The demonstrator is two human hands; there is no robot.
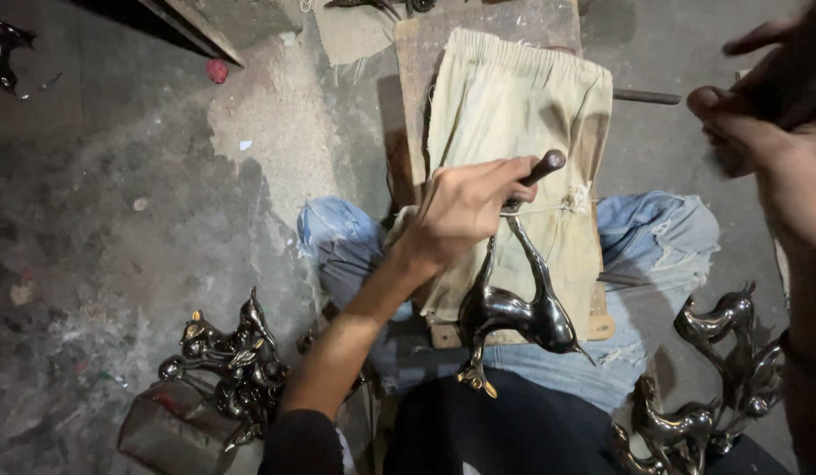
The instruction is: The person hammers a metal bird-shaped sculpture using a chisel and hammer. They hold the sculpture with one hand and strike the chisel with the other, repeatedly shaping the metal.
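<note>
My left hand [465,211] grips a shiny dark metal animal figurine [513,312] by its thin upper parts, next to a round dark knob [548,163]. The figurine hangs over a beige cloth [513,114] spread on a wooden board [443,53] across my lap, in blue jeans [663,237]. Its body points down and right, with a brass-coloured foot [475,378] at the bottom. My right hand [751,132] is raised at the upper right, blurred and close to the camera. Its fingers curl around a dark object [795,70] that I cannot make out.
A heap of similar dark figurines [236,356] lies on the concrete floor at the lower left beside a metal box [170,431]. More figurines [724,369] stand at the lower right. A metal rod [645,96] lies beyond the board. A small red lump [217,70] sits at the upper left.
</note>
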